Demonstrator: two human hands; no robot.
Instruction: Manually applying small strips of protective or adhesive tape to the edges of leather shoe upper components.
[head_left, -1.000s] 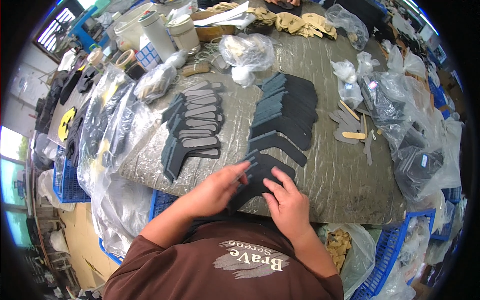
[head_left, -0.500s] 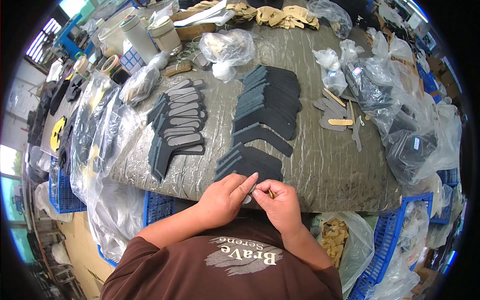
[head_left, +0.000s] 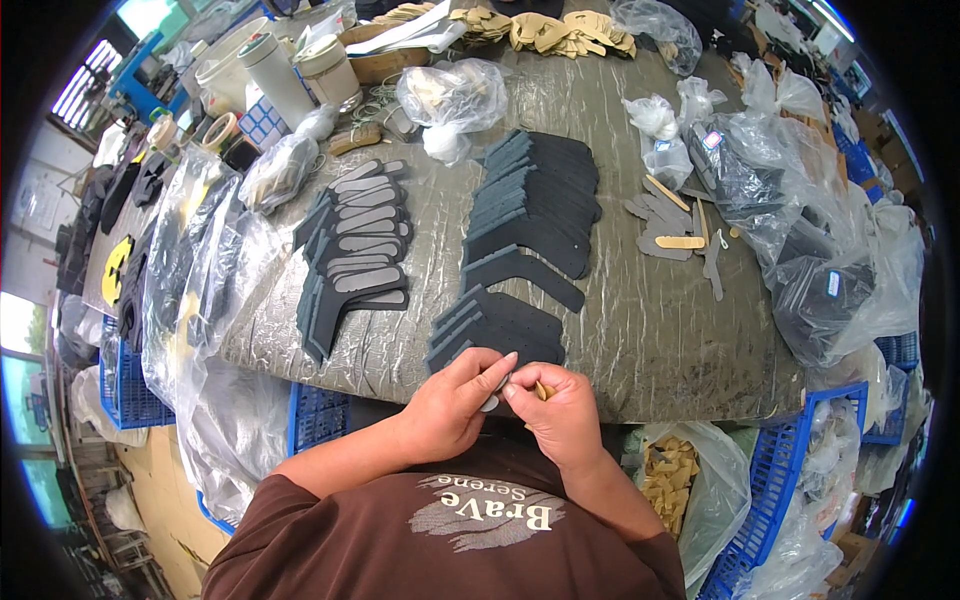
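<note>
Pinching together at the table's (head_left: 640,350) near edge, the left hand (head_left: 455,400) and right hand (head_left: 560,410) grip what seems a small grey foam strip (head_left: 492,400), beside stacked dark perforated foam pieces (head_left: 500,325); clear plastic bags (head_left: 455,95) hold pale parts.

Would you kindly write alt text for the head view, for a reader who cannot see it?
Both hands, left and right, meet at the near table edge, pinching a small grey piece. Just beyond lie stacks of dark perforated cutouts and grey-faced strips, with plastic bags around them.
</note>
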